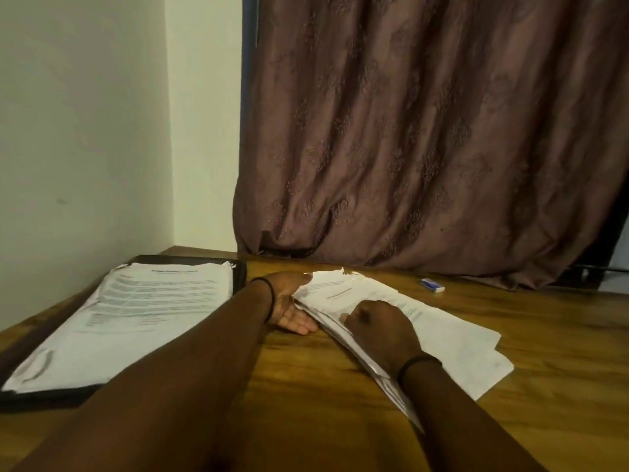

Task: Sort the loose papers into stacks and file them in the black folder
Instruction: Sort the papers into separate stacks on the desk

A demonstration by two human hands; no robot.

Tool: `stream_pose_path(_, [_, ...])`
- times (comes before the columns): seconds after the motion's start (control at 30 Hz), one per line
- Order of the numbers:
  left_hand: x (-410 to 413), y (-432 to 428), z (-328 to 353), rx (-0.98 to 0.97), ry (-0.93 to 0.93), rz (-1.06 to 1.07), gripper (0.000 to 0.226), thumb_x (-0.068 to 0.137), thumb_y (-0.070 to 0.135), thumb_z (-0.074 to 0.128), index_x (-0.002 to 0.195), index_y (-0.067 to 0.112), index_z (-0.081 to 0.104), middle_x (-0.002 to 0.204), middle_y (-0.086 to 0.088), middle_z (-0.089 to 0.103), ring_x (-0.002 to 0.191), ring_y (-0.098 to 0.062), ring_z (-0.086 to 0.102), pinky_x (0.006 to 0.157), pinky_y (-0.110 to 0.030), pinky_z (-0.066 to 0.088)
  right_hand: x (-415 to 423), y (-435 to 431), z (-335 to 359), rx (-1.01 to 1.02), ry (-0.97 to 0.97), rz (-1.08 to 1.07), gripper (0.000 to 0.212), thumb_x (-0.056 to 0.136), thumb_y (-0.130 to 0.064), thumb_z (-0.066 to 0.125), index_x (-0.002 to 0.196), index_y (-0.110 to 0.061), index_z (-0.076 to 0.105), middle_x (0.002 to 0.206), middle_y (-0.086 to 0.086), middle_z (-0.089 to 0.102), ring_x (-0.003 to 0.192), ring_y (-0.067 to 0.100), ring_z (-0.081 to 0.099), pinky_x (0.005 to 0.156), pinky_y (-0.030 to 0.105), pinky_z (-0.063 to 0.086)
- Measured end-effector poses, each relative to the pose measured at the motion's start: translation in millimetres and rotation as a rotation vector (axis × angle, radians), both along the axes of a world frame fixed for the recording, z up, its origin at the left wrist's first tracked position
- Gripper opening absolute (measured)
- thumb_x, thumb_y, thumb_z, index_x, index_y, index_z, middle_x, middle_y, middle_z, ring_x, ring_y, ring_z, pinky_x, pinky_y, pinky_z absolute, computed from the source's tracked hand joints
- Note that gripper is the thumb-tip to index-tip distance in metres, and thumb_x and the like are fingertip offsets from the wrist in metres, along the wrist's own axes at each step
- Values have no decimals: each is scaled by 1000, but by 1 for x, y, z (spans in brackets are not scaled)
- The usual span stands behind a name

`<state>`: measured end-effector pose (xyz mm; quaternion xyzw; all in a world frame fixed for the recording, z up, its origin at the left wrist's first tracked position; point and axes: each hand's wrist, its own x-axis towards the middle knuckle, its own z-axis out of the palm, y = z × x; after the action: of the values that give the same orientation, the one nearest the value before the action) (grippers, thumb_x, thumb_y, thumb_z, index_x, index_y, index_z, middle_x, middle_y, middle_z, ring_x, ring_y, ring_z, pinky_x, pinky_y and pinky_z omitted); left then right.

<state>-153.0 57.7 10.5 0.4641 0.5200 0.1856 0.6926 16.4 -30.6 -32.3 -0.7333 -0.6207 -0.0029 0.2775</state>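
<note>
My left hand [289,301] lies open, palm up, under the loose papers' [425,321] left edge; my right hand [377,332] presses flat on top; folder [240,277] left of both.

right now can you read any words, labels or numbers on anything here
None can be read.
White printed stack on the black folder: text lines too blurred.
Loose white papers under both hands: print too blurred.
Small blue-and-white eraser: label too small.

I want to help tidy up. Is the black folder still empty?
No, a stack of printed papers already lies on the open black folder.
</note>
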Motion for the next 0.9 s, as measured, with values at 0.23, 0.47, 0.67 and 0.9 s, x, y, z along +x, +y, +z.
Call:
stream_pose_path(0.23, [30, 27, -18, 140, 58, -11, 43, 98, 40, 52, 117, 2, 56, 73, -17, 72, 60, -24, 72, 58, -36, 61, 8, 9, -6, -16, 44, 30, 35, 91, -58, 53, 70, -29, 54, 73, -12, 57, 75, 6, 53, 68, 25, 38])
stream_pose_path(0.47, [55, 25, -27, 390, 148, -30, 29, 88, 18, 69, 114, 6, 61, 85, -11, 72, 68, -22, 71, 61, -31, 60, 11, 18, -1, -26, 35, -14, 31, 97, -29, 47, 68, -23, 58, 71, -6, 58, 76, 16, 56, 65, 27, 42])
stream_pose_path(0.67, [71, 17, -42, 694, -119, 231, 17, 88, 4, 63, 98, 18, 66, 112, -10, 71, 95, -31, 68, 88, -47, 56, 25, 12, 6, 259, 243, -145, 19, 97, -23, 53, 105, -17, 69, 107, -1, 70, 97, 17, 63, 88, 29, 49])
stream_pose_path(0.9, [37, -9, 14, 734, -653, 290, 23, 91, 2, 62, 108, 17, 68, 111, -12, 72, 98, -31, 70, 85, -44, 56, 77, -25, 65, 566, 701, -45, 66, 87, -31, 74, 142, -20, 40, 127, -12, 57, 115, 10, 57, 95, 33, 49])
